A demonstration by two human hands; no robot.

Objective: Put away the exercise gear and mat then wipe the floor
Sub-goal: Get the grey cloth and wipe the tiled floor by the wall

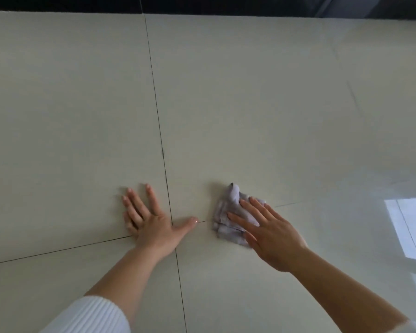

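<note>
A crumpled pale lilac cloth (227, 207) lies on the glossy cream tile floor (250, 104) at lower centre. My right hand (267, 233) presses flat on the cloth's right half, fingers spread and pointing up-left, covering part of it. My left hand (150, 221) rests flat on the bare floor to the left of the cloth, fingers spread, thumb pointing toward the cloth, over the crossing of two grout lines. No exercise gear or mat is in view.
Dark grout lines (157, 116) cross the floor. A dark strip (178, 3) runs along the far edge of the tiles at the top. A bright window reflection (411, 227) shines on the floor at the right.
</note>
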